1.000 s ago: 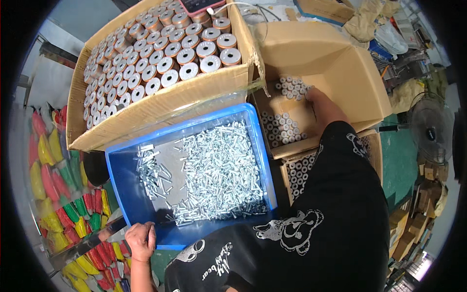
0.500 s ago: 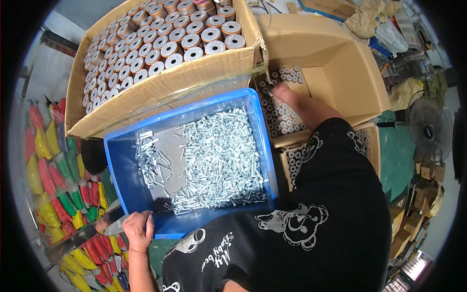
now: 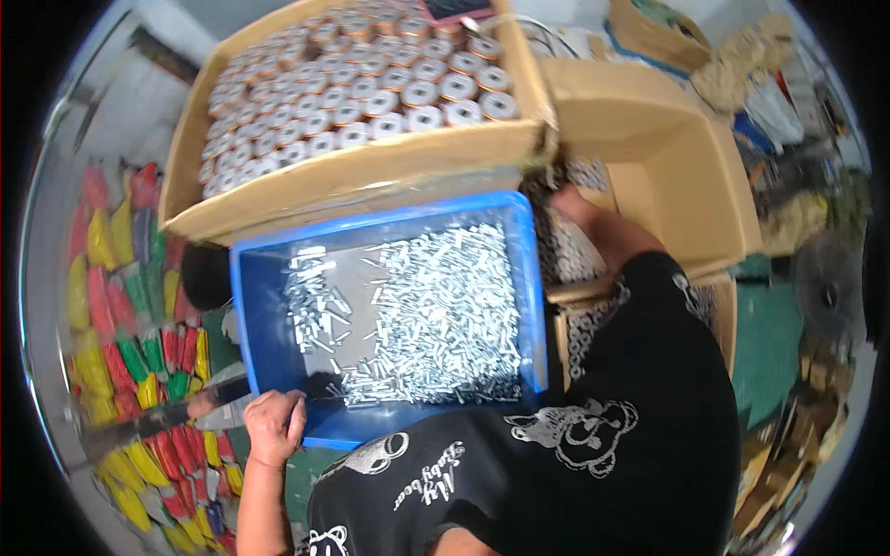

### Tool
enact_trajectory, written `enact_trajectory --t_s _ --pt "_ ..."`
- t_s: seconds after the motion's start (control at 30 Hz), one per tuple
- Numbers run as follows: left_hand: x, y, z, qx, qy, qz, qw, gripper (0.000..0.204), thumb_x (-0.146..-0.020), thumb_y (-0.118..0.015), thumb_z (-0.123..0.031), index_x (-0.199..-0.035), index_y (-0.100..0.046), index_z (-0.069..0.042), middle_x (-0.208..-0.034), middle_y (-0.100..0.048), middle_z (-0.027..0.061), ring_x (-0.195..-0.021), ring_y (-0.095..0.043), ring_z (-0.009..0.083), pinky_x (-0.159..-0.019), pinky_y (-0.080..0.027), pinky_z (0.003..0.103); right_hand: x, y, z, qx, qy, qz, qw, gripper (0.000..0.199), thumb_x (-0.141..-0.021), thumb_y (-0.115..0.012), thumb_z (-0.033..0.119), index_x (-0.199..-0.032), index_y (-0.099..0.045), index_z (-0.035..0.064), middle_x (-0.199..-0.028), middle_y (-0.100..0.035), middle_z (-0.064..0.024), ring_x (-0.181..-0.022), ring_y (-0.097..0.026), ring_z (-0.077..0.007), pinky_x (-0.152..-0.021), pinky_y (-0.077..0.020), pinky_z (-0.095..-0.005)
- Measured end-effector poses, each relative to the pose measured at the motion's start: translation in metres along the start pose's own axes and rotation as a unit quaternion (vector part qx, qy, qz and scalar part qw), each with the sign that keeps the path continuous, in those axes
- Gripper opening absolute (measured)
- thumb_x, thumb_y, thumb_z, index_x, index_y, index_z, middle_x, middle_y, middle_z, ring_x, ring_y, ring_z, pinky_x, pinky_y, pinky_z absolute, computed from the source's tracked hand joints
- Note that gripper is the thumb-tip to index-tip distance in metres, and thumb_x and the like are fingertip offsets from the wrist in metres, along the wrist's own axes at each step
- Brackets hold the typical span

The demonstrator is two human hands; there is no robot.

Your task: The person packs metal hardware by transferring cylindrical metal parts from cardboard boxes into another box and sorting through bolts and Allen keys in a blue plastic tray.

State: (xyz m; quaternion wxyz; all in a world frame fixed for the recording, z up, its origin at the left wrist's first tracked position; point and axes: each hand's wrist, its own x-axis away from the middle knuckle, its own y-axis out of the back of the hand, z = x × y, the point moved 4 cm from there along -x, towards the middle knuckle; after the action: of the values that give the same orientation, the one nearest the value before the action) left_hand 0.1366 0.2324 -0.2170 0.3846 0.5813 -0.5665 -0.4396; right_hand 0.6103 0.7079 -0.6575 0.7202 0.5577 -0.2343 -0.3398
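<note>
A blue plastic tub (image 3: 243, 320) holds many loose shiny metal pins or screws (image 3: 450, 315), heaped on its right, with a smaller heap at its left. At the tub's near left corner, my left hand (image 3: 275, 426) has its fingers curled over the rim. My right hand (image 3: 570, 202) reaches into an open cardboard box (image 3: 681, 176) at the right, among small round grey-topped pieces (image 3: 577, 259) standing in rows. Its fingertips are in shadow and blurred, so whether they hold anything is hidden.
Behind the tub stands a large cardboard carton (image 3: 362, 159) full of copper-coloured wire spools (image 3: 419, 94). Another box of small pieces (image 3: 579, 338) sits below my right arm. Colourful bags (image 3: 120, 361) hang at the left; a fan (image 3: 828, 287) stands at the right.
The whole view has shifted, so things sit further right and mostly lower. My right hand stays in the cardboard box, and my left hand stays at the tub's corner.
</note>
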Motion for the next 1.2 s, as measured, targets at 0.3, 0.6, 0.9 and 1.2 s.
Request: enact_trajectory --t_s 0.3,0.6,0.9,1.2 --pt "0.023 0.003 -0.002 0.016 -0.007 -0.055 0.998 0.004 -0.076 -0.069 -0.008 -0.079 -0.068 -0.006 -0.066 -0.062 0.0089 -0.060 -0.062 0.0269 -0.056 -0.050 0.038 0.006 0.300 0.131 -0.661 -0.130 0.154 0.723 0.033 -0.090 -0.069 0.028 -0.109 -0.062 0.0024 -0.085 -0.067 -0.0083 -0.046 -0.049 -0.0069 -0.038 -0.0365 -0.0229" --pt "0.035 0.001 0.012 0.040 -0.037 -0.085 0.995 0.010 -0.079 -0.065 -0.013 -0.074 -0.063 -0.005 -0.067 -0.062 0.0134 -0.065 -0.063 0.0327 -0.061 -0.051 0.044 -0.103 0.468 0.427 -0.292 0.078 -0.050 0.952 0.040 -0.091 -0.062 0.029 -0.123 -0.060 0.0045 -0.098 -0.068 -0.0086 -0.082 -0.065 -0.0177 -0.073 -0.0521 -0.0298" --pt "0.030 0.001 0.018 0.097 -0.065 -0.097 0.988 0.016 -0.081 -0.062 -0.012 -0.067 -0.058 -0.005 -0.066 -0.061 0.0170 -0.065 -0.063 0.0362 -0.062 -0.051 0.047 -0.301 0.381 0.433 0.069 -0.116 -0.075 0.988 0.046 -0.089 -0.054 0.020 -0.132 -0.052 0.0054 -0.123 -0.061 -0.0250 -0.116 -0.058 -0.0373 -0.098 -0.0474 -0.0450" --pt "0.031 0.001 0.020 0.133 -0.083 -0.096 0.983 0.018 -0.081 -0.061 -0.012 -0.066 -0.057 -0.004 -0.065 -0.061 0.0161 -0.063 -0.061 0.0362 -0.061 -0.050 0.048 -0.256 0.414 0.507 -0.074 -0.020 -0.281 0.957 0.035 -0.085 -0.058 0.015 -0.119 -0.059 0.0096 -0.115 -0.065 -0.0191 -0.098 -0.065 -0.0392 -0.085 -0.0517 -0.0468"
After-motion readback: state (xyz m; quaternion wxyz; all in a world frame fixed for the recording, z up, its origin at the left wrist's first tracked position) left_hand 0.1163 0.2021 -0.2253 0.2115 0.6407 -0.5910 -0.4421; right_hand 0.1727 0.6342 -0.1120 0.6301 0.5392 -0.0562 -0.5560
